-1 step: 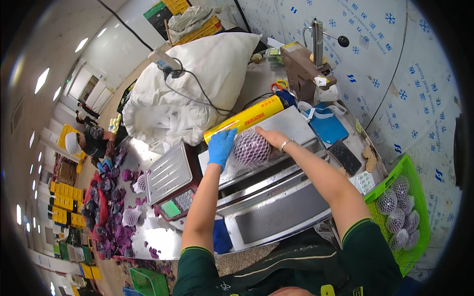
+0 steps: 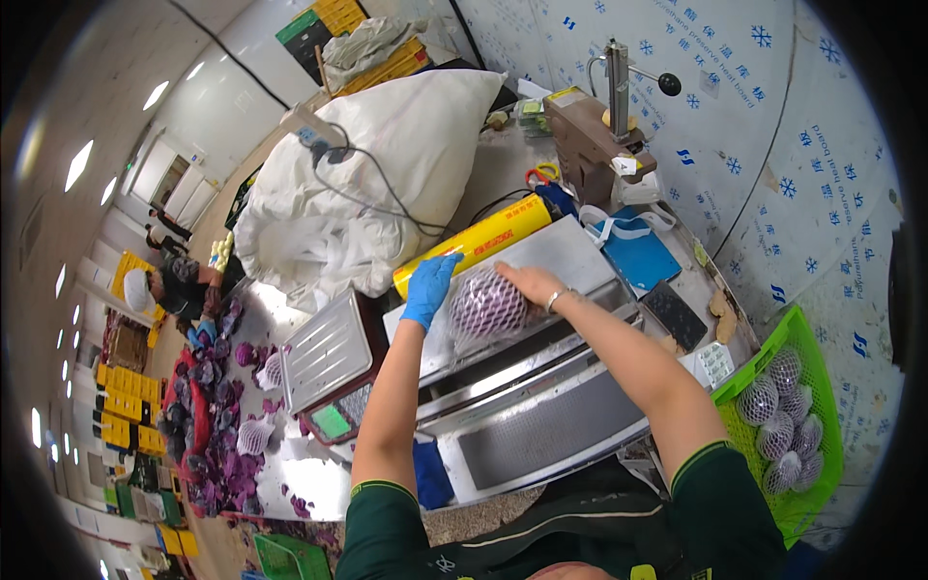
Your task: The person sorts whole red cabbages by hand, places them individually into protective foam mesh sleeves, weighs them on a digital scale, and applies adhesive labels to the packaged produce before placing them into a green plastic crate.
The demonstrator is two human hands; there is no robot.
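Note:
A round purple cabbage [image 2: 486, 307] in a white foam net lies on the metal top of the wrapping machine [image 2: 570, 253], with clear film around it. My left hand [image 2: 429, 292], in a blue glove, is at its left side, fingers curled near the film. My bare right hand [image 2: 531, 284] curves over its upper right side, a bracelet at the wrist. Just beyond both hands lies a yellow roll of film [image 2: 483, 240]. How firmly the left fingers grip is partly hidden.
Left of the machine stands a scale [image 2: 332, 350] with a metal plate, beside loose purple leaves [image 2: 232, 454]. A white sack [image 2: 387, 145] fills the back. A phone [image 2: 675, 315] lies to the right, near a green crate [image 2: 822, 425] of netted cabbages. A co-worker [image 2: 179, 280] stands far left.
The whole view has shifted very slightly. Both hands remain at the cabbage, which has hardly moved.

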